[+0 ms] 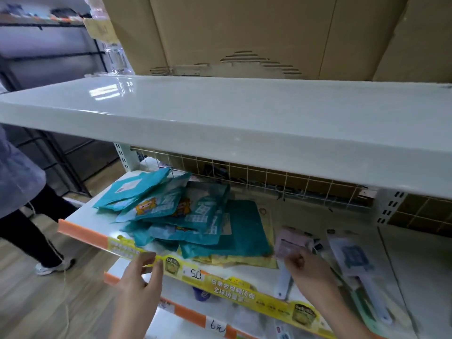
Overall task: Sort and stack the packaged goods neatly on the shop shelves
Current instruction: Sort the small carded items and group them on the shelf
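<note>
left hand (140, 272) hovers open-gripped at the shelf edge (220, 281); right hand (302, 261) grips a pink packet (292, 242) beside teal packets (186, 216).

A glossy painted metal shelf (220, 113), shiny teal plastic packets (186, 216) and matt corrugated cardboard (244, 33) are seen.

Teal packets (181, 214) heaped on shelf (80, 216)

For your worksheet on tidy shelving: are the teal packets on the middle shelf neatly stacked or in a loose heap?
A loose heap. The teal packets overlap at differing angles on the middle shelf, some tilted, edges unaligned.
</note>
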